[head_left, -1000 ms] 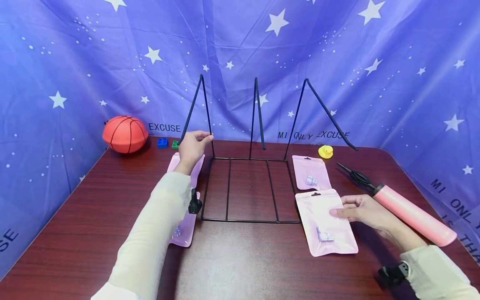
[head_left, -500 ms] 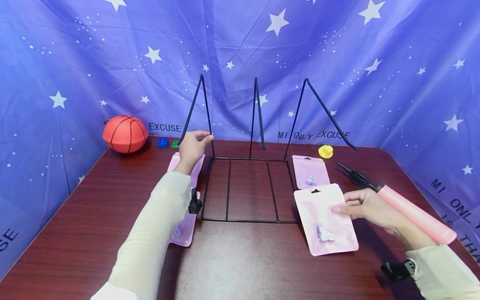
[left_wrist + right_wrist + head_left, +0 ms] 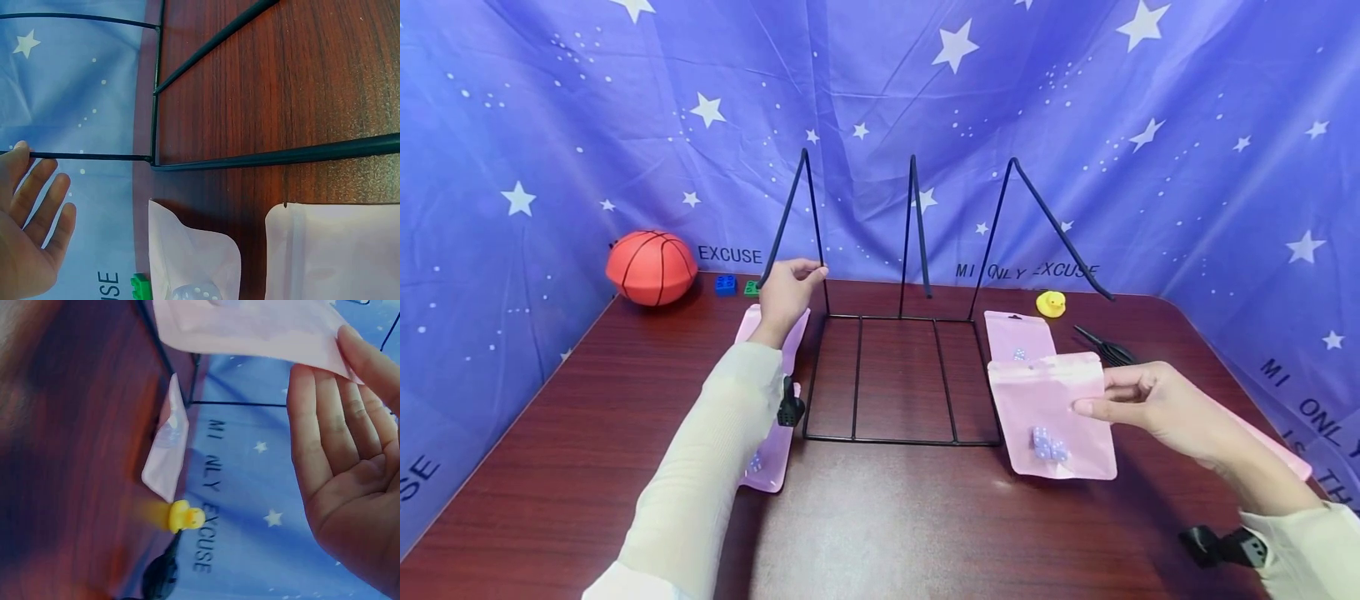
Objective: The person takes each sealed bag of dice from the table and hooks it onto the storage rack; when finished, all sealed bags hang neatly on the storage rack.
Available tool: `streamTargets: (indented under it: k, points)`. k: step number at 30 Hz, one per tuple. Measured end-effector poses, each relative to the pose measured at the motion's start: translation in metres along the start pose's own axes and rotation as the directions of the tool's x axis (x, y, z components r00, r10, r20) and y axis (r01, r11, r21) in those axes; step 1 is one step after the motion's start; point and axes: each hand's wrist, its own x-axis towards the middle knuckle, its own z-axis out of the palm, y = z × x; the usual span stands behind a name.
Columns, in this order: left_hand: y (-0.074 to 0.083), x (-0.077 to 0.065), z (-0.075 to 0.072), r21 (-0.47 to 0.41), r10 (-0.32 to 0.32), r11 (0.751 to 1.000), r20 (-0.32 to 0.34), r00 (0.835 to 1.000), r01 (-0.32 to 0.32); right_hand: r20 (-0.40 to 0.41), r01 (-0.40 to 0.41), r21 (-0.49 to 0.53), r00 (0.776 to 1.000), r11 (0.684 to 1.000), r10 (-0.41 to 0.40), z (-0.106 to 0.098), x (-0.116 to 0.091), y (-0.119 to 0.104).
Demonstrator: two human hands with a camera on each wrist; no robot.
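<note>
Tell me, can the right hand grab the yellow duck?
Probably not while the right hand pinches a pink bag; once freed, it likely could, since nothing seems to cover the yellow duck.

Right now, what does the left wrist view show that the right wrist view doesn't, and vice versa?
Only left wrist: the left hand pinching the black rack; a green block.
Only right wrist: the right hand holding a pink pouch; a yellow duck; the black pump end.
Both: parts of the rack, pouches lying on the table, starry cloth.
</note>
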Motion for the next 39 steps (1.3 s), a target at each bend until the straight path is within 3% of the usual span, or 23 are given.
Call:
streamTargets:
  k: [3,7,11,15,20,30,35,39]
  points:
    - [0.001,0.0,0.0,0.001,0.003,1.0,-0.004,1.0,-0.003,-0.059,0.032,-0.061,0.998,0.998,-0.035,0.0,-0.004,-0.009]
    - [0.001,0.001,0.0,0.011,-0.003,1.0,-0.004,1.0,0.003,-0.146,0.016,-0.178,0.988,0.984,-0.042,-0.002,-0.011,-0.023]
    - [0.001,0.002,0.0,0.026,-0.008,1.0,0.001,1.0,0.008,-0.205,0.019,-0.221,0.977,0.975,-0.065,-0.001,-0.018,-0.038]
    - [0.003,0.0,-0.001,0.043,-0.008,0.999,0.001,1.0,0.007,-0.26,0.065,-0.223,0.958,0.973,-0.123,-0.001,-0.026,-0.051]
    - [0.005,-0.001,-0.001,0.057,-0.004,0.998,-0.006,1.0,0.005,-0.344,0.124,-0.222,0.918,0.967,-0.196,-0.002,-0.035,-0.064]
    - [0.004,0.0,0.0,0.08,-0.006,0.997,-0.02,1.0,0.008,-0.479,0.175,-0.155,0.847,0.972,-0.229,-0.003,-0.045,-0.077]
    - [0.003,0.0,0.0,0.087,-0.008,0.996,-0.019,1.0,0.01,-0.504,0.085,-0.123,0.853,0.989,-0.136,-0.007,-0.045,-0.079]
    - [0.002,0.001,0.001,0.099,-0.009,0.995,-0.022,1.0,0.011,-0.478,0.033,-0.07,0.876,0.997,-0.063,-0.009,-0.042,-0.078]
